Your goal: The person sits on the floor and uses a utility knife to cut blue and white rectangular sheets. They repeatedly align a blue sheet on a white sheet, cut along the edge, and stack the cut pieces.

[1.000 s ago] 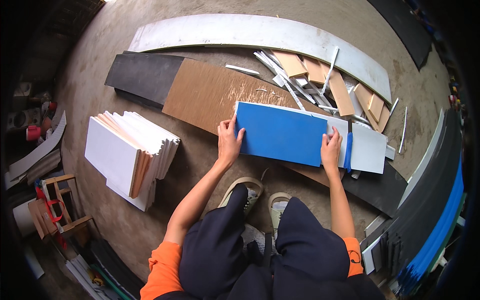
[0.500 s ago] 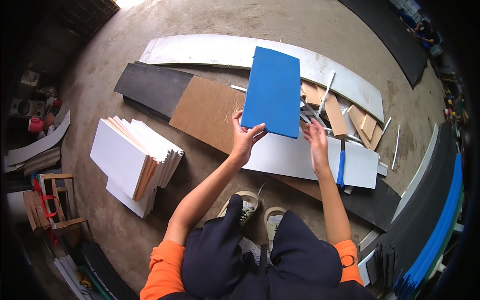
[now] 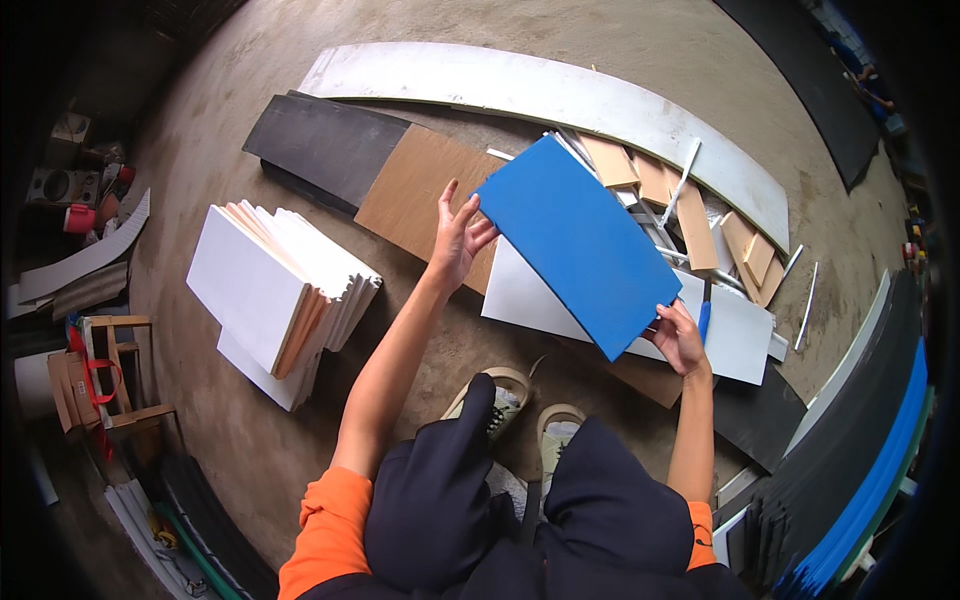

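The right hand (image 3: 680,340) grasped the flat, rectangular blue panel (image 3: 580,248) near its four o'clock corner, fingers at the edge. The left hand (image 3: 460,240) was spread, its fingers loose beside the ten o'clock corner — whether a fingertip touched it, I could not tell. The panel slanted above a flat, rectangular white board (image 3: 530,290), hiding part of it. Between two and three o'clock lay rectangular pale tan pieces (image 3: 694,230). Toward nine o'clock, on the grey-brown floor (image 3: 390,340), stood an uneven stack of white and peach boards (image 3: 245,285) — well apart from the panel.
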The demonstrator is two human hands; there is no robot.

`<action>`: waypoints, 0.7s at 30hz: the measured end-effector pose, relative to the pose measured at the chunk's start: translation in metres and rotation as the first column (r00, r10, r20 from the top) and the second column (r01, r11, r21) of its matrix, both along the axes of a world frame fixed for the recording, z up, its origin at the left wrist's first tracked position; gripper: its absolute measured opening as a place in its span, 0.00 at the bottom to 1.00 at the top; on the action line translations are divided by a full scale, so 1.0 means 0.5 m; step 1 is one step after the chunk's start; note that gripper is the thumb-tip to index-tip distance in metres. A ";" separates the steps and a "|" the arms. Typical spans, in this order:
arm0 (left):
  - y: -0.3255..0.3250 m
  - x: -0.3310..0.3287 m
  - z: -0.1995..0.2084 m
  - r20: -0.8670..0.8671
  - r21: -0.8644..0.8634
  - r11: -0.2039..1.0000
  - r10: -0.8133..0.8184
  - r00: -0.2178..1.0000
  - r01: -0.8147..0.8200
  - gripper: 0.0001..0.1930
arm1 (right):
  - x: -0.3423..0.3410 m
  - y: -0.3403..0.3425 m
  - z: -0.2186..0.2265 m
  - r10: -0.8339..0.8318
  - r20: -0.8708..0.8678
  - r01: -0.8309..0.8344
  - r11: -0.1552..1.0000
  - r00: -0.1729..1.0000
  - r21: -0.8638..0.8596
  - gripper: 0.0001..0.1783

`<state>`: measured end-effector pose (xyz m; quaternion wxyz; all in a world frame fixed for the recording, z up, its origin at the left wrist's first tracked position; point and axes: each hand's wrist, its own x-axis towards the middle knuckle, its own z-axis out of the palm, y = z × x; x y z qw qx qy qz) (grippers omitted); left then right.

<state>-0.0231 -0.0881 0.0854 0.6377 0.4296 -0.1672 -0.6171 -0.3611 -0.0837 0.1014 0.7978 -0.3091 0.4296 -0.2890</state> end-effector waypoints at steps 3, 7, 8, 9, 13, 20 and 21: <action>0.030 0.057 -0.055 0.262 0.098 0.950 -0.311 0.913 0.295 0.33 | -0.039 0.006 -0.026 0.009 -0.116 -0.005 0.999 0.993 0.038 0.26; 0.076 0.018 -0.126 0.537 0.211 0.916 -0.400 0.742 0.341 0.25 | -0.065 -0.007 -0.109 -0.122 -0.411 0.091 0.991 0.903 -0.096 0.27; 0.090 0.010 -0.123 0.581 0.307 0.898 -0.440 0.685 0.317 0.26 | -0.061 -0.007 -0.129 -0.167 -0.450 0.090 0.978 0.877 -0.188 0.27; 0.102 0.007 -0.149 0.612 0.246 0.921 -0.390 0.688 0.303 0.25 | -0.058 -0.007 -0.149 -0.215 -0.483 0.084 0.957 0.849 -0.278 0.27; 0.131 0.020 -0.170 0.718 0.182 0.949 -0.308 0.624 0.259 0.24 | -0.033 -0.002 -0.178 -0.305 -0.630 0.044 0.918 0.714 -0.395 0.25; 0.127 0.014 -0.163 0.738 0.146 0.964 -0.255 0.625 0.222 0.24 | -0.053 0.005 -0.220 -0.374 -0.820 -0.136 0.872 0.433 -0.470 0.26; 0.130 0.017 -0.165 0.750 0.134 0.968 -0.239 0.617 0.213 0.24 | -0.046 0.007 -0.217 -0.372 -0.818 -0.134 0.873 0.438 -0.468 0.26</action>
